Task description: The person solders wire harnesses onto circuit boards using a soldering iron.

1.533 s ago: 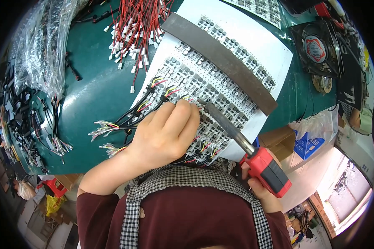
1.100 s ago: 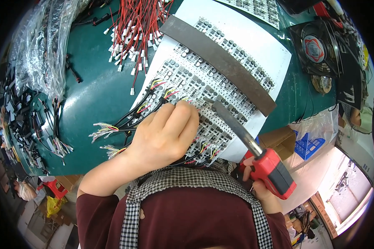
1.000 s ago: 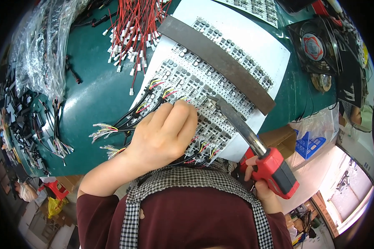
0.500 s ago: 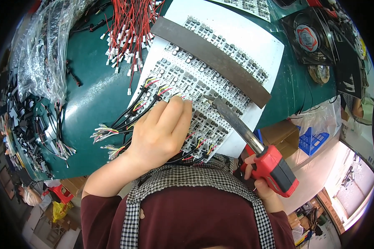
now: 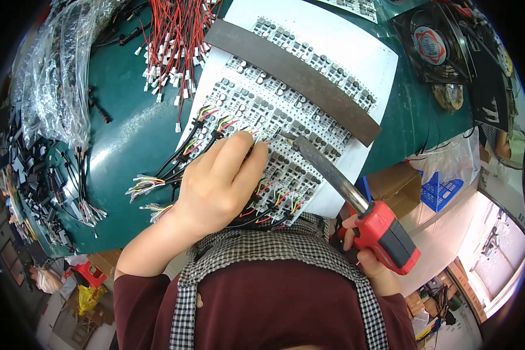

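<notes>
Shifted slightly since half a second ago: tool (image 5: 332, 175) tip a touch nearer the left fingertips, whole scene slid a little in view, left hand (image 5: 219, 184) pressed on the same spot. Left hand palm down on the board panel (image 5: 286, 125), fingers (image 5: 239, 154) together and extended, pinning small wired connectors against the near rows of components; not clamped round anything, just pressing flat. Right hand (image 5: 364, 248) off the mat's near edge, fingers wrapped tight round the tool's red and grey grip (image 5: 391, 236). Long grey shaft running from that grip up and left across the panel's near right corner, tip (image 5: 289, 137) just beside the left fingertips, touching or almost touching the boards; cannot tell which. Long axis of the tool diagonal, roughly parallel to the dark bar (image 5: 291, 73) laid across the panel farther back. Work spot straight ahead of the left fingertips, so left hand nearer, right hand reaching only through the tool. Bundled wires (image 5: 175, 166) trailing from under the left palm toward the green mat (image 5: 128, 122). Red leads (image 5: 178, 41) heaped at the mat's far edge, bagged parts (image 5: 58, 81) at its left edge, fan (image 5: 431, 44) at the far right corner.
</notes>
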`<state>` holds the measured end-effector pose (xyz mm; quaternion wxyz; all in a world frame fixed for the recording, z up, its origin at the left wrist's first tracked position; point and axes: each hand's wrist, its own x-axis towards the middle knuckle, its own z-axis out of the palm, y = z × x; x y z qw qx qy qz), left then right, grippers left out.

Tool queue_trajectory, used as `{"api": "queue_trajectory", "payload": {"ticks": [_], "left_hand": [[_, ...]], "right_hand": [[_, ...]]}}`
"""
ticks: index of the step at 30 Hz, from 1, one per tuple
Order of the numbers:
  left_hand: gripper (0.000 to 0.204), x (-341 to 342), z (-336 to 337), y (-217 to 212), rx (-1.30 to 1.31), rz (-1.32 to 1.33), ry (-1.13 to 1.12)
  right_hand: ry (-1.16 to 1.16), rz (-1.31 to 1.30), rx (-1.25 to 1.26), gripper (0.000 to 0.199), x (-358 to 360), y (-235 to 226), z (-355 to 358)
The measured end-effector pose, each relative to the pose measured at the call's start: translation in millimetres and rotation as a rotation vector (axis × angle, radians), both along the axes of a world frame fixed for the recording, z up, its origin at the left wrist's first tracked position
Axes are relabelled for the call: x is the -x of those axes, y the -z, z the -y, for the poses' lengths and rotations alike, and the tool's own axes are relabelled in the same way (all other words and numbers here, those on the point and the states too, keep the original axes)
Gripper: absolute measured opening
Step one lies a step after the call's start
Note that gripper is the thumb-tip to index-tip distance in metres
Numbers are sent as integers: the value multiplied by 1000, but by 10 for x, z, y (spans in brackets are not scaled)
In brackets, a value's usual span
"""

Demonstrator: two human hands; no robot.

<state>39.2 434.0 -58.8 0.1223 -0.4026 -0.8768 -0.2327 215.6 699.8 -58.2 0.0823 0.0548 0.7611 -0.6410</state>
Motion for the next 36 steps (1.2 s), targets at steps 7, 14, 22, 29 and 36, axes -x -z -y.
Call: {"api": "queue_trajectory", "payload": {"ticks": [7,14,22,29,36], "left_hand": [[28,3,1,-12,21,13,11],[29,-19,-20,-54,-8,116,-8],[29,-19,-17,-63,6,121,-13],[31,-17,-10,-73,38,111,-13],[33,-11,-12,-78,52,102,-4]], "right_hand": [[-97,-54,-137,74,108,12,-6],[-103,-76,-163,73,239,-1,57],[-84,-73,-186,71,249,-38,140],[43,-154,-201,54,325,-52,254],[42,7,-159,58,273,-77,240]]}}
